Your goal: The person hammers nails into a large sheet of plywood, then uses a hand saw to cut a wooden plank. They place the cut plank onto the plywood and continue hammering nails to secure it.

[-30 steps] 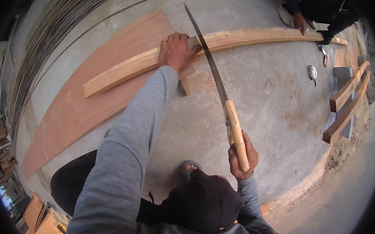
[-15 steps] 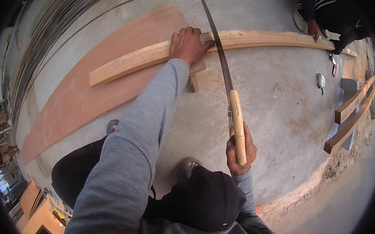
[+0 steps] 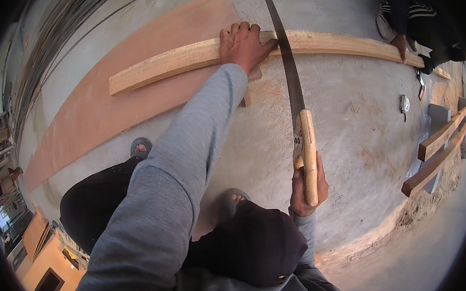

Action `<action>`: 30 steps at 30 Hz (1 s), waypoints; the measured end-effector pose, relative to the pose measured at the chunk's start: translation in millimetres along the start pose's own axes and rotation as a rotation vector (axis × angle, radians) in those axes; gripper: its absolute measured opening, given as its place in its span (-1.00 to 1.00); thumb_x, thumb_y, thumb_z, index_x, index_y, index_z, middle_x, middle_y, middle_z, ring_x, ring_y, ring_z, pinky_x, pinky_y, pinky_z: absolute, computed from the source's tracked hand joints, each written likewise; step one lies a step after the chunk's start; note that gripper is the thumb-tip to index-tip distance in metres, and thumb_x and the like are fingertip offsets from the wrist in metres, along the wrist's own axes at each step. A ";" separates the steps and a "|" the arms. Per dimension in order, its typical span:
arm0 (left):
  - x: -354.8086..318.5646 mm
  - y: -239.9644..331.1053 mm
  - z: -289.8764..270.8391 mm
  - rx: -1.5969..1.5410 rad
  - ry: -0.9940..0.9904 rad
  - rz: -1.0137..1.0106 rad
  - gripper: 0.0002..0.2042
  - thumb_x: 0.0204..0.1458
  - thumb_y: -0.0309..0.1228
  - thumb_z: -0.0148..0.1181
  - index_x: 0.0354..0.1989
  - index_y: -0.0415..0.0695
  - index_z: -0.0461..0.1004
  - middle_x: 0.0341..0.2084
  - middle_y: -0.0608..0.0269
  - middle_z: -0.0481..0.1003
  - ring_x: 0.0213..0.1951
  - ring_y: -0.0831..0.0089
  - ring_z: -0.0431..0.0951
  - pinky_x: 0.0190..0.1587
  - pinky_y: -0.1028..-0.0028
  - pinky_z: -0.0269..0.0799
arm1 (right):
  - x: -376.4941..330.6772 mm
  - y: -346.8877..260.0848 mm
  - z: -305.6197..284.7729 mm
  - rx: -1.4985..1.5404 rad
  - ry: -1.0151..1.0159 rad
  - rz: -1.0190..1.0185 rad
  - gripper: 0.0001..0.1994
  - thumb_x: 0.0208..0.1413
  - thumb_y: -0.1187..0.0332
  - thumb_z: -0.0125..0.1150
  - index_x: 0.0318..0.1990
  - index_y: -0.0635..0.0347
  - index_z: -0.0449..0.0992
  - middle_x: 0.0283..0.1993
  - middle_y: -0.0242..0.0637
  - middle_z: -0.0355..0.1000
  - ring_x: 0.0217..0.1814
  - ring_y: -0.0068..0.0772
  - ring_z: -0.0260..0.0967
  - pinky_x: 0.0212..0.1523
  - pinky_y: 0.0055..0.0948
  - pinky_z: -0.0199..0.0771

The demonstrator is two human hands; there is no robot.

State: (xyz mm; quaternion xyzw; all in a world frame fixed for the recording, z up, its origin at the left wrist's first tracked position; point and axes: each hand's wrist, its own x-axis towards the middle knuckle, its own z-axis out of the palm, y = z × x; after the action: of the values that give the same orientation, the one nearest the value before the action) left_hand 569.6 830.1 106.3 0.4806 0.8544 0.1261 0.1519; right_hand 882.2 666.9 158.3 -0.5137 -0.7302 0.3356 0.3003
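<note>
A long pale wooden beam (image 3: 338, 41) runs left to right across the far part of the head view. My left hand (image 3: 245, 47) presses down on it, fingers over the far edge and thumb along the top beside the saw blade. In my right hand (image 3: 311, 190) is the wooden handle of a hand saw (image 3: 287, 62), gripped near its lower end. The long, dark blade crosses the beam just right of my left thumb, pointing away from me; its tip reaches the upper picture edge. Whether the teeth have cut into the wood is hidden.
A reddish-brown board (image 3: 82, 128) lies under the beam's left part, near a small wood block (image 3: 247, 97). At far right, another person's hand (image 3: 399, 45) rests on the beam. A tape measure (image 3: 404, 104) and brown timbers (image 3: 438, 138) lie right. Long thin rods (image 3: 51, 55) lie left.
The view has shifted slightly. My left hand stays on the beam, and the saw still crosses it beside my thumb. The saw handle now appears slightly farther from the beam.
</note>
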 end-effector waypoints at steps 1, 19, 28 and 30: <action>2.0 -1.0 3.4 -0.015 -0.010 0.013 -0.44 0.11 0.18 0.14 0.00 -0.06 0.59 -0.03 0.21 0.51 0.17 0.37 0.34 0.20 0.29 0.10 | 2.2 0.8 3.6 0.066 0.023 -0.028 -0.42 0.05 0.54 0.26 0.27 0.52 0.32 -0.25 -0.09 0.59 -0.33 -0.36 0.60 -0.28 -0.43 0.57; 11.1 -11.4 32.8 -0.027 0.136 0.032 -0.34 0.00 0.27 0.14 -0.05 -0.12 0.61 -0.12 0.18 0.50 0.06 0.27 0.34 0.11 0.21 0.10 | 19.7 11.9 48.7 0.164 -0.076 0.214 -0.46 0.13 0.58 0.11 0.32 0.42 0.32 -0.34 -0.23 0.46 -0.40 -0.50 0.42 -0.36 -0.49 0.47; 5.0 -10.5 12.1 -0.055 0.043 0.015 -0.31 0.00 0.28 0.15 0.01 -0.15 0.58 -0.01 0.10 0.48 0.17 0.19 0.33 0.29 0.13 0.05 | 3.9 6.3 19.9 0.224 0.027 0.272 -0.43 0.08 0.66 0.04 0.33 0.41 0.31 -0.42 -0.31 0.37 -0.46 -0.56 0.33 -0.40 -0.51 0.42; 2.7 -11.3 11.7 -0.121 0.060 0.041 -0.36 0.04 0.19 0.19 0.03 -0.17 0.56 0.04 0.08 0.46 0.23 0.16 0.29 0.31 0.00 0.05 | -3.2 6.7 16.1 0.304 0.148 0.294 -0.42 0.07 0.68 0.02 0.34 0.41 0.31 -0.44 -0.32 0.35 -0.47 -0.57 0.31 -0.41 -0.52 0.41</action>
State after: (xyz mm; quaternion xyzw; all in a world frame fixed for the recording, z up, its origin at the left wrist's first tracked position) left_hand 563.9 827.5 91.1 0.4837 0.8395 0.1950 0.1526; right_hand 874.3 662.6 143.0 -0.5866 -0.5647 0.4432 0.3750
